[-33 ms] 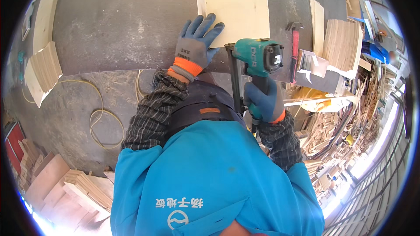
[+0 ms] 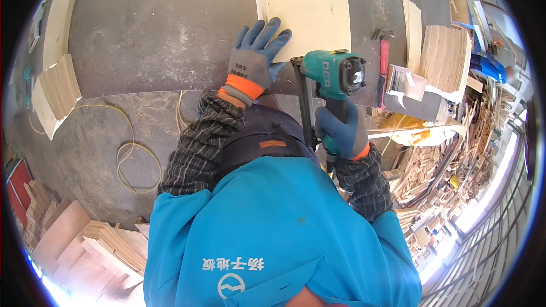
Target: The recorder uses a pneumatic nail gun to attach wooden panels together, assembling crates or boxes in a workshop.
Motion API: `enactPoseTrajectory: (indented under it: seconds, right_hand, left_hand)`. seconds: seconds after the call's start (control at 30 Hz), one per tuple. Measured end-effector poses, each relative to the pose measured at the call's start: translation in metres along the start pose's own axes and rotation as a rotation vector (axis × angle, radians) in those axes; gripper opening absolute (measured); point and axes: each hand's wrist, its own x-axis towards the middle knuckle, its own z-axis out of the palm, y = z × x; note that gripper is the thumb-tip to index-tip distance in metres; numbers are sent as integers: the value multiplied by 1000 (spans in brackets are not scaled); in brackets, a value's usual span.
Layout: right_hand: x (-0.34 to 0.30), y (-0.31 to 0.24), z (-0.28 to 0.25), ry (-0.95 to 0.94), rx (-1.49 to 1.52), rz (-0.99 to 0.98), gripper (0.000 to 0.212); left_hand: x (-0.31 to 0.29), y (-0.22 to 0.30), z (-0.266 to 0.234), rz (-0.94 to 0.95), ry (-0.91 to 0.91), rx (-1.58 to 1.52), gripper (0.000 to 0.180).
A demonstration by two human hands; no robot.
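Still left hand on plywood panel, right hand holding nail gun

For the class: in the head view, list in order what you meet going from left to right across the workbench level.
Stack of thin wood sheets → left hand on the pale plywood panel → teal nail gun in the right hand → red-handled hammer → upright plywood stack.

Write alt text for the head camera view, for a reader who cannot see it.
A person's gloved left hand presses flat on a pale plywood panel on a grey workbench, while the gloved right hand grips a teal nail gun at the panel's near edge. A hammer lies to the right.
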Motion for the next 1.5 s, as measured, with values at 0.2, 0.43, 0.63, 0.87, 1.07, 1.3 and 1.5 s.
enactPoseTrajectory:
  seconds: [0.2, 0.43, 0.63, 0.87, 1.07, 1.3, 1.5]
  right_hand:
    - [5, 0, 9, -25, -100, 36, 40]
    - [10, 2, 15, -9, -176, 11, 47]
    - [6, 9, 5, 9, -73, -18, 35]
    - [-24, 0, -36, 204, 8, -139, 23]
    - [-37, 23, -57, 361, 152, -88, 38]
    - [-47, 56, -69, 390, 193, -21, 37]
    - [-48, 67, -82, 395, 204, -20, 36]
  left_hand:
    - [0, 1, -3, -5, -62, 41, 80]
    - [0, 1, -4, 1, -69, 56, 82]
    - [2, -2, -7, 14, -59, 53, 81]
    - [9, -27, -33, 111, -202, -56, 71]
    - [80, -117, -108, 90, -194, 53, 67]
    - [109, 11, -51, 209, -135, 165, 75]
    - [134, 45, 31, 270, -277, 351, 76]
